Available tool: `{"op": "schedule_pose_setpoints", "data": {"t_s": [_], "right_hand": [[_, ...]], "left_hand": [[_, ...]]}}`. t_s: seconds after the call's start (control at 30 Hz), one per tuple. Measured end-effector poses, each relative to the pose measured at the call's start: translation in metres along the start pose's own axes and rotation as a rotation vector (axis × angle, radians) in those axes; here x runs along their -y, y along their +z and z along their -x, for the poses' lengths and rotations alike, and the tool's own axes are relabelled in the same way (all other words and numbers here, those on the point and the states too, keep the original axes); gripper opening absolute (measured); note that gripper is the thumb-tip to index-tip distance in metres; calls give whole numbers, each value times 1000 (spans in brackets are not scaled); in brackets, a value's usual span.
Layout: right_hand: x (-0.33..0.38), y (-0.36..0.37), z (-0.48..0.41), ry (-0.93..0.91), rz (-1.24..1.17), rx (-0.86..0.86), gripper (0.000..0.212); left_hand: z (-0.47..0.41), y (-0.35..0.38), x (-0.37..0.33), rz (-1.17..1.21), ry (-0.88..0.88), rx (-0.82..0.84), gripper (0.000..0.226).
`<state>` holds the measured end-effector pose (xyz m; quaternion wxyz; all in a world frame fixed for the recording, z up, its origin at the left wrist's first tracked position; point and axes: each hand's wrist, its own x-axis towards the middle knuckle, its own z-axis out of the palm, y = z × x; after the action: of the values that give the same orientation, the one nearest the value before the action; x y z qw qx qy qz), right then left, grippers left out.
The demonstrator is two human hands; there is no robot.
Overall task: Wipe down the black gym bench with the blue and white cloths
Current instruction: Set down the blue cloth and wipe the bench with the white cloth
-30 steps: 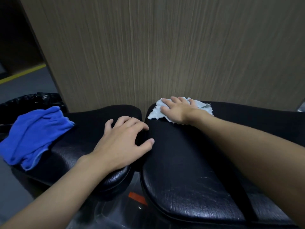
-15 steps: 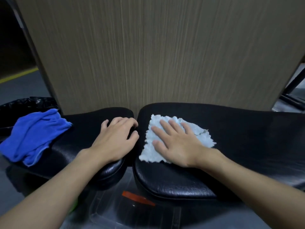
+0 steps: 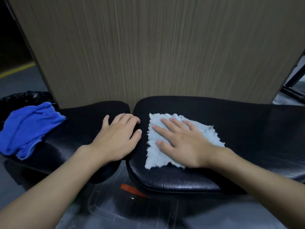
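The black gym bench [image 3: 247, 129] runs left to right in two padded sections with a gap between them. My right hand [image 3: 183, 142] lies flat, fingers spread, pressing the white cloth [image 3: 155, 156] onto the right section near the gap. Resting on the left section [image 3: 79, 129], my left hand [image 3: 118, 139] curls its fingers over the pad's edge at the gap and holds no cloth. The blue cloth [image 3: 28, 128] lies crumpled on the far left end of the bench, away from both hands.
A wood-grain panel [image 3: 156, 47] stands right behind the bench. A black bin bag [image 3: 24, 96] sits at the far left. A clear plastic box with an orange mark [image 3: 132, 189] is under the bench. A dark metal frame [image 3: 293, 83] stands at the right.
My right hand has drawn the white cloth from the far edge of the right pad toward me and spread it flatter. My left hand stays on the left pad.
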<state>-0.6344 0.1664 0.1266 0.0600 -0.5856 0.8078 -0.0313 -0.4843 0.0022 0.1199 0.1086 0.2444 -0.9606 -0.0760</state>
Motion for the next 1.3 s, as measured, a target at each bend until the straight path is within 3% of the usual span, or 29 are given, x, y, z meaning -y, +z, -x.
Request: {"op": "schedule_pose_setpoints", "data": {"t_s": [0.13, 0.47, 0.67, 1.13, 1.3], "right_hand": [[-38, -6, -55, 77, -4, -21, 60], [-95, -19, -141, 256, 1, -9, 61], [-82, -12, -101, 192, 33, -29, 61], [-34, 5, 86, -55, 74, -46, 63], [-41, 3, 82, -62, 41, -22, 68]], "left_hand": [[0, 1, 0, -32, 8, -18, 60], [-1, -3, -39, 23, -30, 43, 62], [-1, 8, -52, 10, -43, 14, 55], [1, -7, -70, 12, -36, 3, 44], [-15, 6, -89, 95, -31, -3, 40]]}}
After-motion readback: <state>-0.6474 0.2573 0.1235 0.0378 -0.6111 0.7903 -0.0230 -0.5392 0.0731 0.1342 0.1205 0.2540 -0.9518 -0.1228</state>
